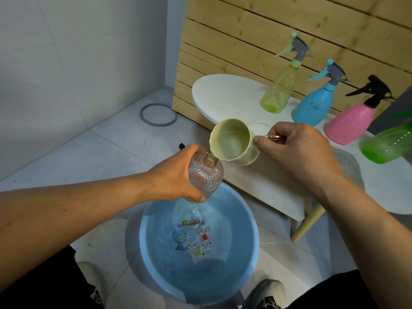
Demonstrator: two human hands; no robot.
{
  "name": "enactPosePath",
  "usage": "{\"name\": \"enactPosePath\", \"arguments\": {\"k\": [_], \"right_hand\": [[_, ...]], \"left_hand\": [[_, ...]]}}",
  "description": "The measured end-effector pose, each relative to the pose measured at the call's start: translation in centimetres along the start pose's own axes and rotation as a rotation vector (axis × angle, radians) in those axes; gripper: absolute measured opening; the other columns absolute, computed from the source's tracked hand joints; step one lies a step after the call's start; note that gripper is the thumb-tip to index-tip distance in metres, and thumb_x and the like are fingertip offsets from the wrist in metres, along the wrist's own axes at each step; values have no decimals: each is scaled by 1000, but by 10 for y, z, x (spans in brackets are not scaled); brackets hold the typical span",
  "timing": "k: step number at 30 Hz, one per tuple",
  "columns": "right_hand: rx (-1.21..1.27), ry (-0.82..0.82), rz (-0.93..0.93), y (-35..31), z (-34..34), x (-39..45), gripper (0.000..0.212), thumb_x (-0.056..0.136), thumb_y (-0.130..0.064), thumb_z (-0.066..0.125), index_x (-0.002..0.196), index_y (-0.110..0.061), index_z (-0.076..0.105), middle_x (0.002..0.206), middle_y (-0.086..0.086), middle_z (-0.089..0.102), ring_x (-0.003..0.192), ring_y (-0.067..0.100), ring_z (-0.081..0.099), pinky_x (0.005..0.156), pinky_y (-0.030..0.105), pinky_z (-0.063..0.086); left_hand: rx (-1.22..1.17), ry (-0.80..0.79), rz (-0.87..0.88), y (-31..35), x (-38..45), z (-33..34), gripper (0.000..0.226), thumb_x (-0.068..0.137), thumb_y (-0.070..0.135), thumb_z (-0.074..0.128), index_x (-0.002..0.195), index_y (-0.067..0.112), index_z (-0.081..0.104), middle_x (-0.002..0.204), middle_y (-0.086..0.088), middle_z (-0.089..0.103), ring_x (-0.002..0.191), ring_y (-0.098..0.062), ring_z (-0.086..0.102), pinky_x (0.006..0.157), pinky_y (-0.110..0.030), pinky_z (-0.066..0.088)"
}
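Clear pinkish ribbed bottle (205, 177) in L hand (174, 175), fingers wrapped round its body. Neck up, tilted a bit, held over far rim of blue basin (240, 230), which has water in it. R hand (298, 148) pinches handle of cream cup (231, 141). Cup tipped left, rim at the bottle mouth, looks touching from my feed. Can't tell if anything's flowing. Basin on floor, near centre. White table (223, 92) far right w/ yellow-green sprayer (278, 90), blue sprayer (314, 103), pink sprayer (350, 121) in a row. Green bottle (388, 146) at right edge, partly cut off. Grey ring (158, 114) on floor, left of table.
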State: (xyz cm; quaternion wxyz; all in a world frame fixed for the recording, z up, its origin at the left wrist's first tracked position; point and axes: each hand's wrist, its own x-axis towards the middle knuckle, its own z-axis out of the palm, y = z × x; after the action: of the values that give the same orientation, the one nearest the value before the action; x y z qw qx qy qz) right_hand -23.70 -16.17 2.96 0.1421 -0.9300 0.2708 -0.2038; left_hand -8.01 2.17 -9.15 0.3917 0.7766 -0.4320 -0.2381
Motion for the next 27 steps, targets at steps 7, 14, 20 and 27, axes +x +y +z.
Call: {"name": "enactPosePath", "arguments": {"k": [7, 14, 20, 27], "right_hand": [[-27, 28, -22, -5, 0, -4, 33, 87, -46, 64, 68, -19, 62, 62, -4, 60, 68, 21, 56, 81, 45, 46], [-40, 29, -35, -8, -2, -5, 33, 88, -45, 64, 68, -19, 60, 63, -4, 58, 69, 24, 55, 82, 48, 47], [-61, 47, -65, -7, 0, -6, 32, 89, -45, 63, 69, -20, 60, 65, -6, 56, 69, 24, 55, 78, 47, 47], [-86, 75, -91, -5, 3, -5, 32, 89, -44, 62, 68, -19, 59, 66, -5, 56, 68, 22, 53, 73, 41, 41]], "left_hand": [[3, -2, 9, 0, -1, 1, 105, 51, 36, 100, 135, 40, 36, 124, 20, 53, 112, -3, 58, 92, -33, 58], [8, -3, 3, 1, -1, 0, 105, 52, 36, 100, 134, 41, 35, 125, 19, 53, 113, -3, 57, 92, -34, 58], [3, -6, 5, 0, -1, 1, 105, 51, 38, 100, 134, 42, 35, 126, 19, 53, 115, -4, 57, 94, -35, 58], [4, -8, -7, -1, -2, 1, 106, 51, 38, 100, 134, 43, 35, 125, 18, 54, 114, -5, 58, 94, -37, 57]]}}
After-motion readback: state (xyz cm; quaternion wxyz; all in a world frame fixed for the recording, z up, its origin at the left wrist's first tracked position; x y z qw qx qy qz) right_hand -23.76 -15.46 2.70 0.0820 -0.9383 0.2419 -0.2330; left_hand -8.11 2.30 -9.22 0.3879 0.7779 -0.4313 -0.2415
